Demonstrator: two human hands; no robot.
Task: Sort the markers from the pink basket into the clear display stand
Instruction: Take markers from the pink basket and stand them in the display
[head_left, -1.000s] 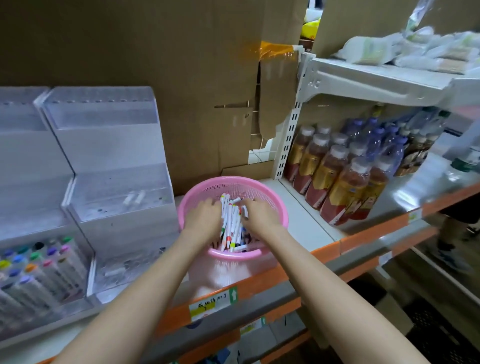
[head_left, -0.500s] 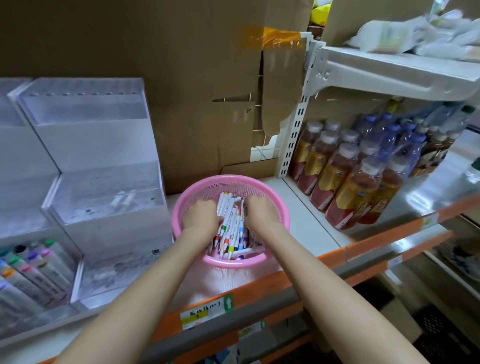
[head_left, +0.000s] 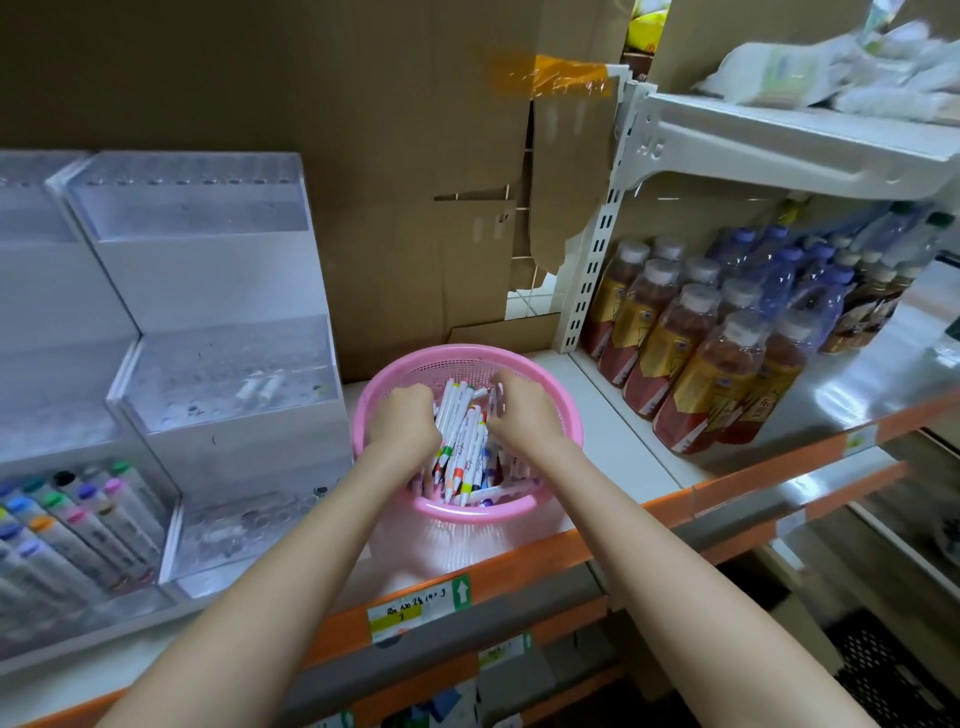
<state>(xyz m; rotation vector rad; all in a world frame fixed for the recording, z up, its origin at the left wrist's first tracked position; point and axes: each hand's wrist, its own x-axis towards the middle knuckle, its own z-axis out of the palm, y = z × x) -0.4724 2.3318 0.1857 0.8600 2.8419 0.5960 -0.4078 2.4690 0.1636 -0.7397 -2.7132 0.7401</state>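
1. Markers are heaped in the pink basket, which sits at the front of the shelf. The white barrels run mostly from the near rim toward the far wall, coloured bands at the near end.
2. Left hand is down in the pile on its left side. The fingers are curled in round several white barrels, and that looks like a real hold.
3. Right hand comes in from the other side, fingers bent over the far ends of the barrels. They are smeared with motion, so I cannot tell whether it grips or only steadies.
4. So the bundle sits squarely between the two hands, lengthwise to the person.
5. Here is the relation that matters: the clear display stand is to the left of the basket, just beside it, with its stepped tiers rising toward the back. The left hand is the nearer one.
6. My read: whatever gets lifted has to travel leftward and tip from lying to upright to drop into a tier. The low front tier is the closest landing spot.
7. Another stand at far left already holds fat markers with coloured caps.
8. Bottles line the shelf to the right, well apart from the likely path.
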